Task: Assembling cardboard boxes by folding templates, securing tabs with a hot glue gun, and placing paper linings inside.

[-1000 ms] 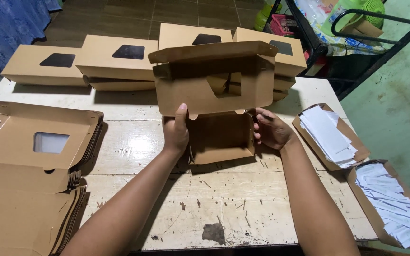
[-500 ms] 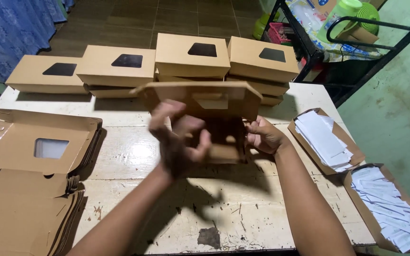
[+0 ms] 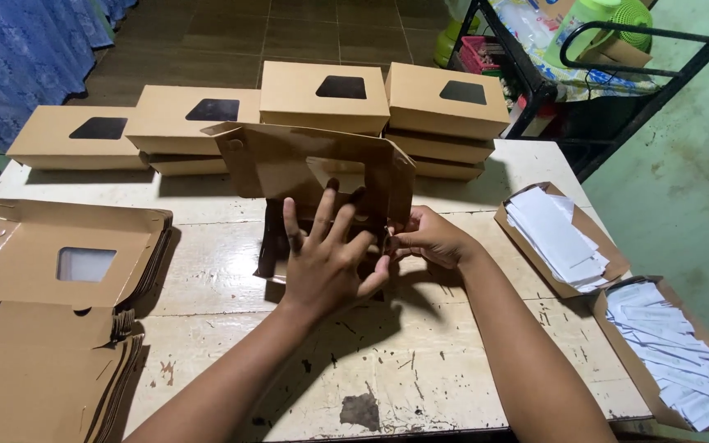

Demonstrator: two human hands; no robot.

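Observation:
A half-folded brown cardboard box with a window cut-out stands in the middle of the table, its lid flap raised. My left hand is spread flat, fingers apart, pressing against the box's front side. My right hand pinches the box's right-hand corner flap between thumb and fingers. The box's lower part is hidden behind my left hand.
Finished window boxes are stacked in a row along the far edge of the worn table. A pile of flat unfolded boxes lies at the left. Two open trays of white paper slips sit at the right. A black metal frame stands beyond.
The box has been turned and lowered toward the table. My left hand has moved from gripping its underside to pressing flat on its front; my right hand stays at the right corner.

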